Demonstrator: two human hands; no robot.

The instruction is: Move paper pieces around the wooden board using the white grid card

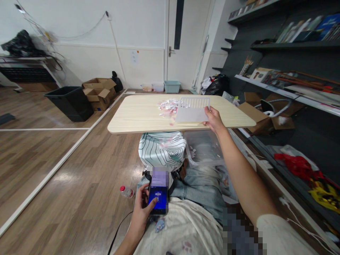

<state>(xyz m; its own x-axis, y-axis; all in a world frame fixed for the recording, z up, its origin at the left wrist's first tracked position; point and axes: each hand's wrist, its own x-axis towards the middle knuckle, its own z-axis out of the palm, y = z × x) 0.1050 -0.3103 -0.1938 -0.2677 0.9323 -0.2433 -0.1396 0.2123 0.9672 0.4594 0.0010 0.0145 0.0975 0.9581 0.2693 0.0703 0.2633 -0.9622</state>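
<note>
Right hand (213, 118) has its fingers gripping the right edge of a white slotted piece (190, 114), a bit above frame center, over the pale surface (138, 113). Can't tell if it's touching down. Pinkish-white scraps (168, 105) are piled just left of it. Left hand (144, 200), lower center, has its fingers around a phone (160, 198), thumb over the lit screen.

The wood-plank floor (66, 148) bears a black bin (75, 108), open cardboard boxes (95, 100) just beside it, a teal tub (172, 87) near the shut white door (195, 42), and a red-capped bottle (129, 192), with dark wall shelving (255, 61) along the right.
</note>
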